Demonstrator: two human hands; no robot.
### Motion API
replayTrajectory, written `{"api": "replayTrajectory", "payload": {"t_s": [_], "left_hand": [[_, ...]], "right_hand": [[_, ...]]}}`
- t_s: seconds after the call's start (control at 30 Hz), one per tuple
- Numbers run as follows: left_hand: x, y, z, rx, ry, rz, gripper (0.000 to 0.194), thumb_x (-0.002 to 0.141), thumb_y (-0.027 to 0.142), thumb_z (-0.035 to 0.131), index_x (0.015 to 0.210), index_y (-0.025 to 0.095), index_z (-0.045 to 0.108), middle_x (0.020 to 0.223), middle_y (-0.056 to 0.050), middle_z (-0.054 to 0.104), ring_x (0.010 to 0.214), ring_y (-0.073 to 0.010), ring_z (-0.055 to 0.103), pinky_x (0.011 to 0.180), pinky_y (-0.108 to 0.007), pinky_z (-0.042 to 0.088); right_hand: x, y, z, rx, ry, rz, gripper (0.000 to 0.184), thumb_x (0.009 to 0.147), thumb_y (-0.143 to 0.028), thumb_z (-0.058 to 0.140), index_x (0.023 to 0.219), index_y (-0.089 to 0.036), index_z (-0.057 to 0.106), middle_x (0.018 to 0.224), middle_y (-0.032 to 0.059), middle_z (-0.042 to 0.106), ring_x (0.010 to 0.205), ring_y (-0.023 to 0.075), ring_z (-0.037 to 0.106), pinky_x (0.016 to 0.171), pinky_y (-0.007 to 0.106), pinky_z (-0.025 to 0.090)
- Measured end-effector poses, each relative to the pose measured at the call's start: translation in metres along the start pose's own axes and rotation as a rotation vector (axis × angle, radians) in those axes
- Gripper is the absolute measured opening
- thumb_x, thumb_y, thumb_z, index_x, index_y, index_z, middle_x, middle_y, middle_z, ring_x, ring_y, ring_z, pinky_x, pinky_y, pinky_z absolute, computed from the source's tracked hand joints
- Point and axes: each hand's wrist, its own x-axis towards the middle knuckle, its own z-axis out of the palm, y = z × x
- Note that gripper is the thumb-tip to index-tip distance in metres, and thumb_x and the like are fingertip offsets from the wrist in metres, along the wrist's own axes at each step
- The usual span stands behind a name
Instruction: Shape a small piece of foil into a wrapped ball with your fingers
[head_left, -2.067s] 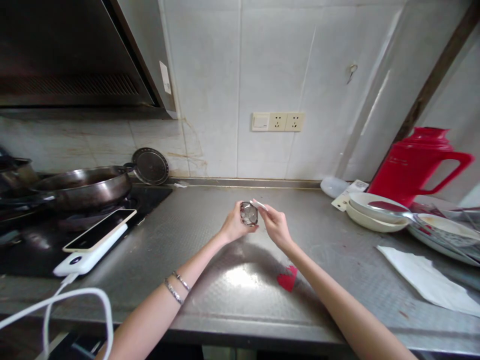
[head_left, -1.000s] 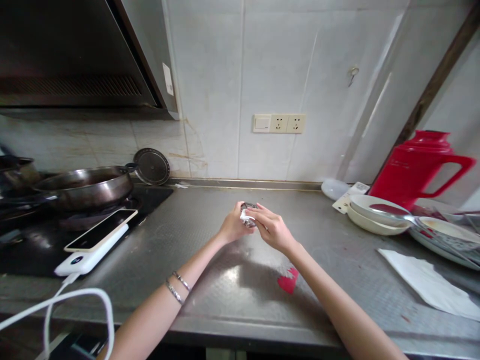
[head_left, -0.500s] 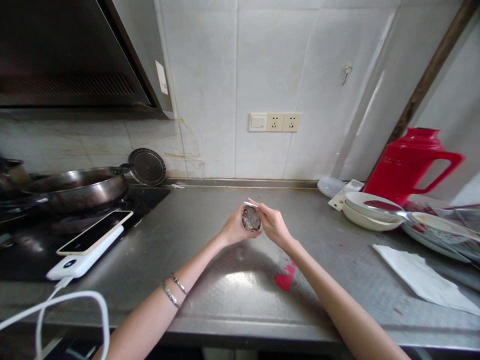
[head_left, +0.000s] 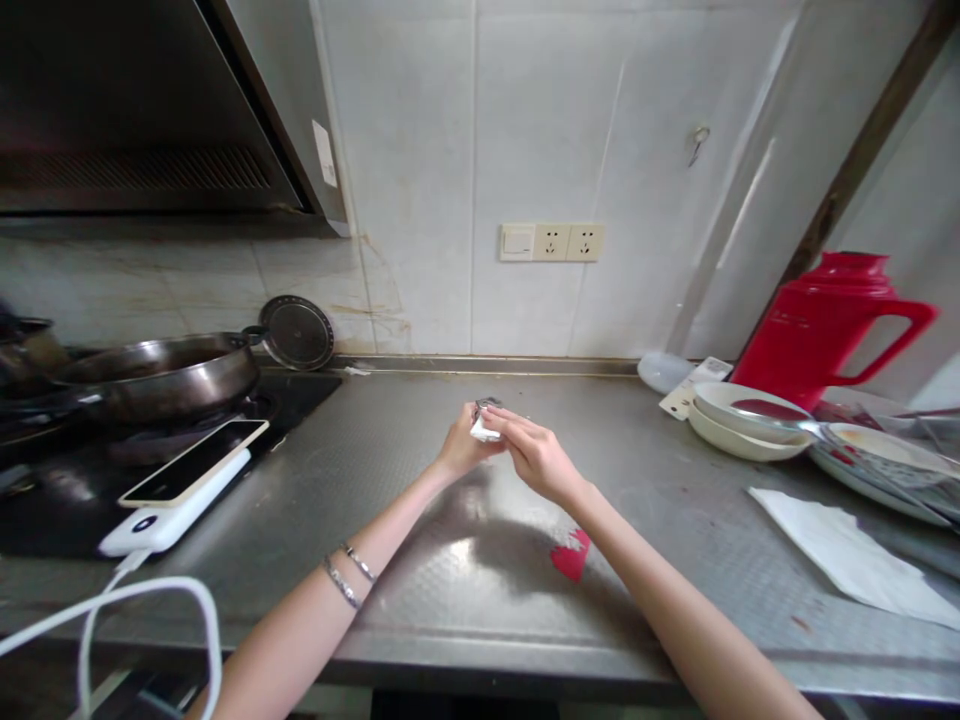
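Our right fingers [head_left: 517,425] hold a white wad [head_left: 484,431] beneath their tips, against the small glass [head_left: 489,402] our left hand [head_left: 459,446] grasps alongside.

Single head view: you look forward and down from above the counter's front edge [head_left: 450,640], facing the tiled wall [head_left: 420,180], mid-close.

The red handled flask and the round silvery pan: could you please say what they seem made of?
The red handled flask seems glossy plastic, possibly painted metal, from its even colour and highlights. The round silvery pan looks like smooth, stained metal, probably steel, from its grey sheen.
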Motion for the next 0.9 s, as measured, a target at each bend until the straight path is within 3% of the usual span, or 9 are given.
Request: {"api": "replayTrajectory", "payload": {"t_s": [0.13,0.23,0.3,0.37,0.43,0.53,0.73,0.9], "left_hand": [[0.0,0.004,-0.001,0.059,-0.002,-0.027,0.058,0.058,0.037,0.078,0.103,0.017,0.046,0.093,-0.005,0.062,0.07,-0.0164,0.062,0.045,-0.023,0.047],[-0.001,0.007,-0.003,0.117,0.025,0.018,0.064,0.057,0.038,0.08,0.108,0.017,0.047,0.094,-0.005,0.064,0.078,-0.0176,0.062,0.056,-0.025,0.05],[-0.002,0.008,-0.003,0.225,0.054,0.055,0.066,0.054,0.039,0.081,0.107,0.017,0.049,0.091,-0.004,0.065,0.08,-0.0184,0.062,0.066,-0.029,0.051],[-0.003,0.009,-0.001,0.347,0.071,0.079,0.063,0.053,0.037,0.082,0.105,0.018,0.052,0.089,-0.004,0.065,0.08,-0.0193,0.062,0.07,-0.031,0.05],[-0.003,0.011,0.002,0.423,0.041,0.131,0.054,0.055,0.034,0.079,0.102,0.019,0.056,0.09,-0.003,0.064,0.08,-0.0198,0.062,0.071,-0.031,0.049],[-0.005,0.014,0.004,0.487,-0.003,0.18,0.043,0.061,0.032,0.075,0.098,0.021,0.059,0.094,-0.004,0.062,0.079,-0.0198,0.062,0.069,-0.029,0.048],[-0.005,0.016,-0.005,0.472,0.113,0.028,0.047,0.064,0.039,0.071,0.099,0.018,0.049,0.078,-0.003,0.064,0.073,-0.0225,0.064,0.059,-0.027,0.043],[-0.003,0.015,-0.011,0.43,0.111,0.054,0.052,0.06,0.029,0.074,0.102,0.017,0.047,0.077,-0.002,0.065,0.072,-0.0202,0.063,0.058,-0.025,0.044]], "right_hand": [[0.001,-0.001,-0.003,0.122,0.063,0.185,0.035,0.094,-0.021,0.036,0.116,-0.022,0.062,0.112,0.0063,0.069,0.109,0.0205,0.063,0.091,0.033,0.051],[0.003,0.001,-0.004,0.107,0.293,0.426,0.033,0.095,-0.031,0.038,0.109,-0.019,0.066,0.093,0.0058,0.073,0.085,0.0199,0.069,0.074,0.029,0.055],[0.003,0.004,-0.003,0.039,0.389,0.459,0.033,0.095,-0.032,0.038,0.111,-0.019,0.065,0.097,0.0064,0.073,0.086,0.0202,0.069,0.076,0.03,0.055],[0.001,0.006,-0.001,-0.022,0.342,0.349,0.032,0.095,-0.027,0.038,0.115,-0.022,0.063,0.111,0.0072,0.069,0.101,0.0209,0.066,0.088,0.033,0.053],[-0.002,0.008,0.001,-0.078,0.203,0.184,0.033,0.094,-0.021,0.039,0.119,-0.023,0.06,0.122,0.007,0.064,0.116,0.0206,0.058,0.098,0.036,0.049],[-0.004,0.007,0.004,-0.178,0.054,0.016,0.036,0.092,-0.013,0.039,0.124,-0.02,0.057,0.124,0.0096,0.062,0.123,0.0207,0.052,0.102,0.037,0.047],[-0.002,0.001,0.008,-0.327,0.057,-0.126,0.039,0.089,-0.004,0.037,0.121,-0.016,0.056,0.116,0.0121,0.067,0.12,0.0218,0.055,0.097,0.038,0.052],[-0.003,-0.005,0.009,-0.237,0.085,-0.188,0.033,0.089,-0.005,0.041,0.115,-0.015,0.058,0.103,0.0125,0.071,0.109,0.0205,0.063,0.089,0.034,0.056]]}}
